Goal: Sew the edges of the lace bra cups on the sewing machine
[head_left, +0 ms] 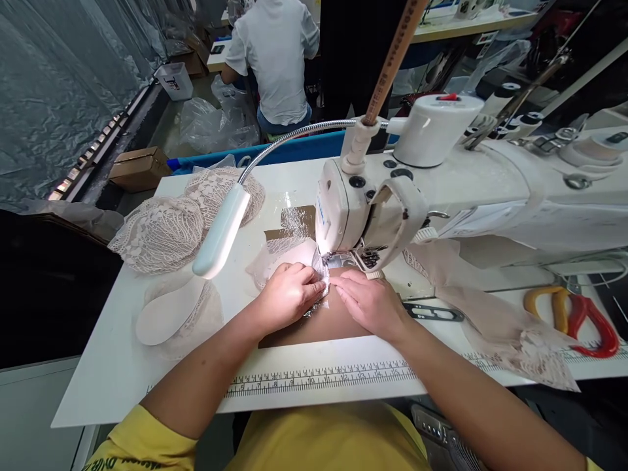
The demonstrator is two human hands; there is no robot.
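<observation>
My left hand [293, 292] is closed, its thumb and fingers pressed together on a pale lace fabric piece [280, 256]. The piece lies left of the needle area of a white sewing machine [338, 209], and a crumpled shiny strip of it reaches under the fingers. My right hand [370, 302] lies with fingers stretched out on the brown plate [294, 335], fingertips touching the fabric edge just in front of the presser foot. The fingers partly hide the stitching spot.
Lace cups [157, 232] and a smooth pale cup [169, 311] lie left under a lamp [223, 229]. On the right are black thread snips [434, 313], red-handled scissors [594, 327] and lace fabric [520, 333]. A ruler strip [318, 379] edges the table. A person [277, 59] sits beyond.
</observation>
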